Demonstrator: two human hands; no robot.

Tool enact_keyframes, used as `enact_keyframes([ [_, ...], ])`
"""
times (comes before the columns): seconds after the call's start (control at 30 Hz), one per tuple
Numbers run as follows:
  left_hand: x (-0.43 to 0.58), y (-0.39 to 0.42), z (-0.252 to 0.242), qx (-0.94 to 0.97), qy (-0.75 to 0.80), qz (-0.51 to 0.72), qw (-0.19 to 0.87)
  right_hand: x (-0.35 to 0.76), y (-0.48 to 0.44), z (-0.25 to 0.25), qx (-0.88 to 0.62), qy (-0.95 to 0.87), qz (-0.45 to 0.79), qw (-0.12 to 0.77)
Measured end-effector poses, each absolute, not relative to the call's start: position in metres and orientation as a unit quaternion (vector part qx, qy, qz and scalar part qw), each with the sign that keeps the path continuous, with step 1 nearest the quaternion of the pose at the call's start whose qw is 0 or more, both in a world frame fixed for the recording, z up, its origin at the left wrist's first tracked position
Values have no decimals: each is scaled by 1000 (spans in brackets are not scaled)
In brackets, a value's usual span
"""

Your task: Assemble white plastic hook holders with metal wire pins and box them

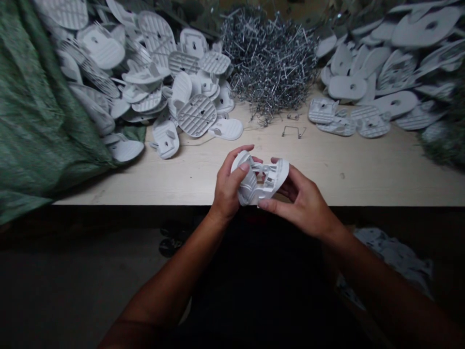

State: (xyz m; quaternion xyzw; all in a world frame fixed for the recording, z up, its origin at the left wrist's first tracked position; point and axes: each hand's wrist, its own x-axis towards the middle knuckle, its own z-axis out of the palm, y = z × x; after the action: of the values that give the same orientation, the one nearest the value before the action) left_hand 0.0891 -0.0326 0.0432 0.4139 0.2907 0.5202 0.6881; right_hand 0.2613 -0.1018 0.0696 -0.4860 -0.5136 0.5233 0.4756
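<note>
Over the table's front edge, two white plastic clip halves meet in a V shape between my hands. My left hand grips the left clip half, its thumb pressed on the ribbed inner side. The right clip half is held by my right hand, thumb at the lower edge and fingers behind. The two halves touch near the bottom, and molded slots show on their inner faces. Whether a metal spring sits between them I cannot make out. Beyond my hands a bent wire spring lies on the wooden table.
A heap of wire springs stands at the back middle. White plastic clip halves pile up at the left, and more clip halves at the right. A green woven sack covers the left side. White pieces lie below the table, lower right.
</note>
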Motion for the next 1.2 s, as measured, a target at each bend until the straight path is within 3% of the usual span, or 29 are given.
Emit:
enact_keyframes([
  [0.17,97,-37,61,337,284,518,733,256,-110,77,-531,-627,373,431],
  [0.33,101,-39,73,315,281,521,742,253,-114,89,-552,-654,321,405],
  [0.7,103,-59,73,386,288,552,680,258,-124,90,-572,-670,310,357],
  [0.93,107,-64,79,421,320,570,629,260,-120,83,-549,-682,302,377],
  [1.2,102,-61,78,424,324,563,630,267,-107,93,-505,-659,391,398],
])
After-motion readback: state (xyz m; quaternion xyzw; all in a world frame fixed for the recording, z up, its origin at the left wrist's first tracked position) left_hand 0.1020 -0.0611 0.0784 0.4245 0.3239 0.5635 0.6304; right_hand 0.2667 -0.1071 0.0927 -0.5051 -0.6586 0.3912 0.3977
